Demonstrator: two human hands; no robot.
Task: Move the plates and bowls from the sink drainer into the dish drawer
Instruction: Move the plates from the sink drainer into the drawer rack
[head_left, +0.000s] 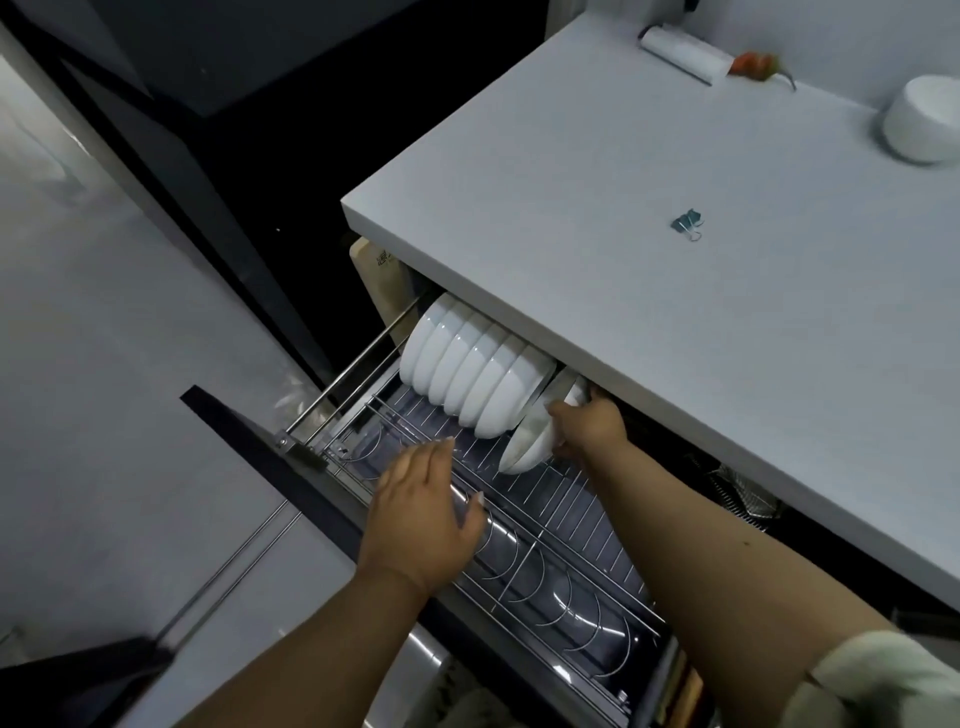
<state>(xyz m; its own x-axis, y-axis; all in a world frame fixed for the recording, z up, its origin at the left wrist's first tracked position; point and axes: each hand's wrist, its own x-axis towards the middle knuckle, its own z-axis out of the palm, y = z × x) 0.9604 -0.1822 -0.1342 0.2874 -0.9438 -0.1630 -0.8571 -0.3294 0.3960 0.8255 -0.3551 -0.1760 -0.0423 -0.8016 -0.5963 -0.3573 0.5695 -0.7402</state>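
Your right hand (589, 423) grips a white bowl (535, 439) beside the bowl row (475, 371) in the dish drawer (597, 525); your left hand (423, 512) hovers near, fingers relaxed.

Dish drawer (519, 525) was pulled out from under the counter: a chrome wire rack with a row of thin straight wires at the back and curved plate dividers along the front, grey tray below. Row of white bowls (475, 371) stood on edge in the back row, nested tight, leaning the same way, partly tucked under the counter edge. One more white bowl (530, 441) sat on edge at the right end of that row, just beside the last one, tilted, its upper part under the counter. Another white bowl (919, 122) rested upside down on the counter top, far right, well apart from the drawer. Front dividers held no plates.
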